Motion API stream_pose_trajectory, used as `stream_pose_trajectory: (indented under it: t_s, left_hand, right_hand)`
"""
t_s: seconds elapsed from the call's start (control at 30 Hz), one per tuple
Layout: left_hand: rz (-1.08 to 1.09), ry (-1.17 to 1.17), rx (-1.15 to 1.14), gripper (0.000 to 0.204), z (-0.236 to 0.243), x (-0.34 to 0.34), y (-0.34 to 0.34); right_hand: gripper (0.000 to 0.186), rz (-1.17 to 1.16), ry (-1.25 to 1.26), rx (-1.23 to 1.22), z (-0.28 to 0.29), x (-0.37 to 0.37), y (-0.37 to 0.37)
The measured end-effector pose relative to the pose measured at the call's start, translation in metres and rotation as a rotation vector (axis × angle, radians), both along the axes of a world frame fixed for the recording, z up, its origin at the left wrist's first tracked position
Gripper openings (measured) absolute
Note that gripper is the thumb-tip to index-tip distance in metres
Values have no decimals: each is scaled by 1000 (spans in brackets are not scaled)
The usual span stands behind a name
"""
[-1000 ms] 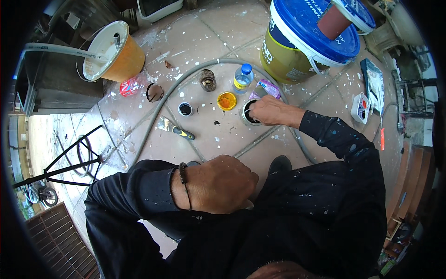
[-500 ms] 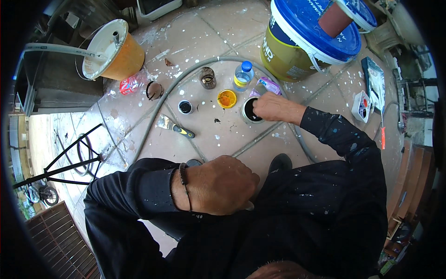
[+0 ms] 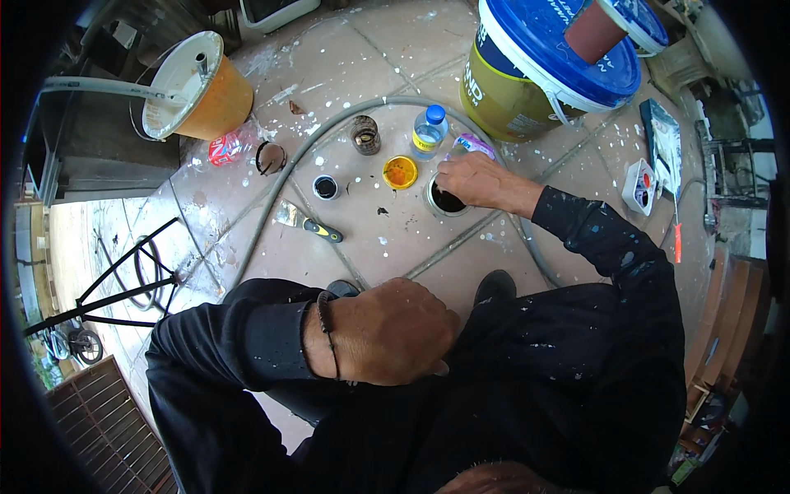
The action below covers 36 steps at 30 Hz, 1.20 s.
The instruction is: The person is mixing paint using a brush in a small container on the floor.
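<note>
My right hand [image 3: 476, 179] is closed at the rim of a metal can [image 3: 446, 200] of dark paint; whatever its fingers grip is hidden. My left hand [image 3: 387, 329] rests closed over my lap, its contents hidden. Beside the can stand a yellow paint pot [image 3: 400, 171], a water bottle with a blue cap [image 3: 429, 132] and a purple packet [image 3: 473, 144]. Further left are a small pot of dark paint [image 3: 325, 187], a stained jar [image 3: 366, 134] and a scraper [image 3: 309, 222] with a black-and-yellow handle, lying on the floor.
An orange bucket [image 3: 214, 111], crumpled plastic bottle [image 3: 226, 148] and black metal frame [image 3: 127, 292] are at left. Large lidded buckets [image 3: 527, 99] stand at back right, near a paint tray [image 3: 662, 136] and small white box [image 3: 638, 189]. A grey hose [image 3: 267, 206] arcs around the pots.
My right hand has risen slightly within the dark paint can's area, its fingers now nearer the back rim. My left hand has stayed nearly still.
</note>
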<state>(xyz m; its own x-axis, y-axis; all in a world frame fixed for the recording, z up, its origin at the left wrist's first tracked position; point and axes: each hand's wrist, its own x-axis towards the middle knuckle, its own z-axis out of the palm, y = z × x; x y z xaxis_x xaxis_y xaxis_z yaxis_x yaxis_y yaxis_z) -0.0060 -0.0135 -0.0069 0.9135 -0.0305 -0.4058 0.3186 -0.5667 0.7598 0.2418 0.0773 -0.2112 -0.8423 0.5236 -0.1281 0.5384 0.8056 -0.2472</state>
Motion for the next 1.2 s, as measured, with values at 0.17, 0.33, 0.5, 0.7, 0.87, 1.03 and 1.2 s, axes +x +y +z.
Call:
stream_pose_trajectory:
  t_s: [0.17, 0.33, 0.5, 0.7, 0.87, 1.03, 1.2]
  left_hand:
    - [8, -14, 12, 49, -2, -3, 0]
    - [-12, 2, -1, 49, 0, 1, 2]
    - [-10, -16, 15, 48, 1, -1, 2]
    - [-13, 25, -14, 48, 2, 2, 5]
    - [-17, 33, -7, 47, 2, 2, 3]
    - [-8, -1, 20, 47, -1, -1, 3]
    - [-8, 42, 12, 47, 2, 3, 1]
  right_hand:
    - [13, 53, -192, -164, 1, -2, 0]
    - [13, -92, -129, 23, -7, 3, 4]
    - [12, 35, -140, -203, -1, -2, -5]
    - [10, 68, -214, -64, -4, 5, -9]
    - [9, 14, -71, 4, 0, 0, -1]
    - [9, 103, -139, 31, 1, 4, -12]
    - [10, 62, -76, 158, 4, 3, -8]
